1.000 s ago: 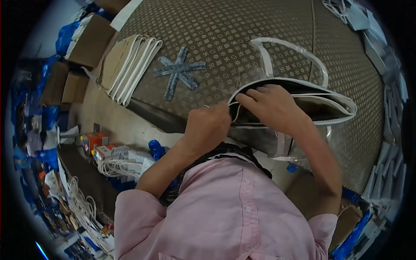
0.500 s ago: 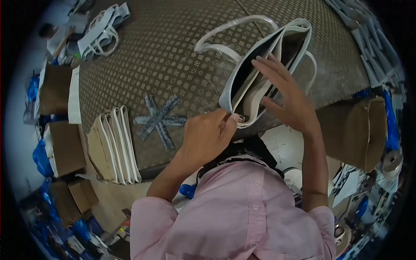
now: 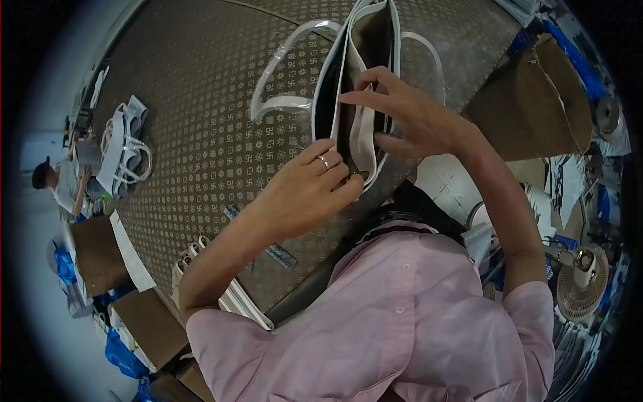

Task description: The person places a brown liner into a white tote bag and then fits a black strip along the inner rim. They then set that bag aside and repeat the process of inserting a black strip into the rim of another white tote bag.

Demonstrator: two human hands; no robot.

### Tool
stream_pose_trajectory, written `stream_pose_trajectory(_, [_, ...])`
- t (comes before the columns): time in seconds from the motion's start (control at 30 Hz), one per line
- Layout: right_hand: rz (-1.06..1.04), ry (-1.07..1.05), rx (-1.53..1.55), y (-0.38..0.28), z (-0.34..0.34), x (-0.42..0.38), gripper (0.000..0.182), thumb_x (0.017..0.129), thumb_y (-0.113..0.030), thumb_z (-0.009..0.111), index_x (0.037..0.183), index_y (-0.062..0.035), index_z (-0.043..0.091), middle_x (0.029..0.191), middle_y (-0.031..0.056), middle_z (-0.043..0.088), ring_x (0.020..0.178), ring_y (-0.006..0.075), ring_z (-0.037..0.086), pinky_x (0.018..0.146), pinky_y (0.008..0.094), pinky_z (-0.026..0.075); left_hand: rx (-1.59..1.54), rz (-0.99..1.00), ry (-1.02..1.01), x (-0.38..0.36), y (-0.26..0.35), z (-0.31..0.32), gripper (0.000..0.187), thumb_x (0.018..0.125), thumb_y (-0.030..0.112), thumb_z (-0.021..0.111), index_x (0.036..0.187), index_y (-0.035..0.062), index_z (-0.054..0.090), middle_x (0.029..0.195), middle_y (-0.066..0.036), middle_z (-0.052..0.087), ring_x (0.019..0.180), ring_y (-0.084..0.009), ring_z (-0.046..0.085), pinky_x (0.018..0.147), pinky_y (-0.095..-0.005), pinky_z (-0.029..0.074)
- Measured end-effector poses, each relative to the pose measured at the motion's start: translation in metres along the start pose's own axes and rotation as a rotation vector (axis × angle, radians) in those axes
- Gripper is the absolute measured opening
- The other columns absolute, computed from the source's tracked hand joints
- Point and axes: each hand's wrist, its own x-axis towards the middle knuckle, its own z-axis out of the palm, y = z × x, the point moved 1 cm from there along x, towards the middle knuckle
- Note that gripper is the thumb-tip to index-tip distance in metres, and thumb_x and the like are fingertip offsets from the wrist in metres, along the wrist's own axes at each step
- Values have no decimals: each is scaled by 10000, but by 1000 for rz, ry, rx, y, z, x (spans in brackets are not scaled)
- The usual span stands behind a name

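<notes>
A handbag (image 3: 324, 84) with pale rims and white handles stands on the patterned table, its mouth facing up. Inside, a light-edged divider and a cream inner panel (image 3: 364, 127) show against dark lining. My left hand (image 3: 311, 187), with a ring on one finger, is closed on the bag's near end, fingertips curled over the rim. My right hand (image 3: 418, 117) reaches over the mouth with thumb and fingers apart. Its index fingertip touches the divider edge, and the thumb lies by the near right rim. What the other right fingertips touch is partly hidden.
Beneath my left forearm, grey-blue strips (image 3: 280, 255) and a stack of white-edged pieces (image 3: 244, 305) are partly covered. More bags (image 3: 124, 147) lie at the far left, near another person (image 3: 67, 184). Cardboard boxes (image 3: 151, 325) flank the table, and a fan (image 3: 581, 281) stands at right.
The view has turned, and the bag appears farther left, higher and more upright. My right fingers have bent down into the bag's mouth; my left hand stays on its near end.
</notes>
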Motion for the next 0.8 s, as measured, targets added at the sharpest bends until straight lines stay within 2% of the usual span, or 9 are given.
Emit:
stream_pose_trajectory(0.13, [-39,-49,159,9,-7,2,626,656,-49,604,1265,-108,470,1107,129,478,1008,281,518,855,374,437,-37,-30,72,-2,4,5,222,704,122,654,885,12,588,713,-45,533,708,-190,521,783,-343,435])
stream_pose_trajectory(0.2, [74,-158,120,10,-6,8,602,658,-52,591,1250,-90,488,1001,110,544,929,263,554,817,373,451,60,-57,182,-5,4,8,251,715,133,672,919,2,605,688,-36,510,673,-184,501,704,-328,419])
stream_pose_trajectory(0.43, [132,-278,79,4,-20,26,579,678,-8,553,1249,-91,496,1023,96,578,775,233,594,715,356,481,20,-52,133,-10,3,9,287,708,133,674,953,-3,613,701,-38,510,646,-185,474,638,-323,392])
stream_pose_trajectory(0.5, [299,-106,490,17,-24,25,430,752,-28,568,1179,-68,538,971,91,605,715,207,598,648,328,481,41,-69,141,-14,5,11,288,715,138,668,960,0,609,703,-41,498,642,-189,467,640,-330,384])
stream_pose_trajectory(0.53, [303,-100,488,17,-19,26,430,752,-28,568,1179,-68,538,971,91,605,715,207,598,648,328,481,40,-61,142,-12,4,11,288,715,138,668,960,0,609,703,-41,498,642,-189,467,640,-330,384])
stream_pose_trajectory(0.6, [207,215,70,11,-2,27,216,834,-106,590,1038,-38,588,873,86,622,680,208,600,605,316,476,7,-136,121,-10,4,10,305,746,177,656,990,0,604,713,-41,487,668,-190,471,667,-335,377])
stream_pose_trajectory(0.63, [208,215,61,16,8,27,216,834,-106,590,1038,-38,588,873,86,622,680,208,600,605,316,476,8,-132,129,-8,4,10,305,746,177,656,990,0,604,713,-41,487,668,-190,471,667,-335,377])
stream_pose_trajectory(0.7, [55,530,-41,21,24,28,181,860,-198,605,922,-27,602,814,81,624,680,229,598,605,325,471,55,-246,55,-5,6,8,332,786,221,635,1029,-2,597,725,-40,486,698,-191,477,684,-339,366])
stream_pose_trajectory(0.8, [43,669,-66,24,27,22,157,862,-188,597,912,-40,605,814,88,619,686,246,594,608,329,470,23,-240,5,-5,6,4,357,813,246,617,1061,-10,590,728,-42,478,712,-194,470,679,-337,355])
